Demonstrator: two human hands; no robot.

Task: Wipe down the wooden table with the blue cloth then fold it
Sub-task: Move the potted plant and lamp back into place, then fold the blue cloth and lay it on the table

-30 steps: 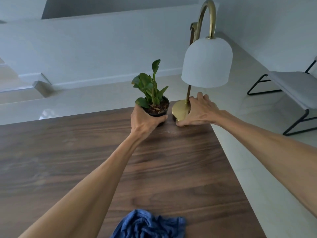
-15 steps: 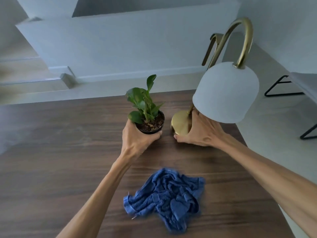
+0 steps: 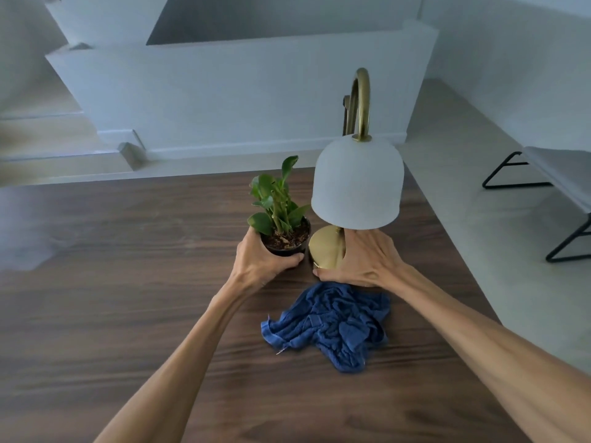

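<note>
A crumpled blue cloth (image 3: 329,324) lies on the dark wooden table (image 3: 128,282), just in front of my hands. My left hand (image 3: 259,263) is wrapped around a small black pot holding a green plant (image 3: 281,215). My right hand (image 3: 364,260) grips the round brass base of a table lamp (image 3: 356,183) with a white dome shade. Pot and lamp stand side by side near the table's far right part. Neither hand touches the cloth.
The table's right edge runs diagonally past my right forearm, with pale floor beyond. A grey seat on black metal legs (image 3: 563,193) stands on the right. White low walls and steps (image 3: 224,100) lie behind the table.
Both hands have kept their hold on the pot and the lamp base and drawn them toward me from the far corner. The view has tilted down, bringing the whole cloth into sight.
</note>
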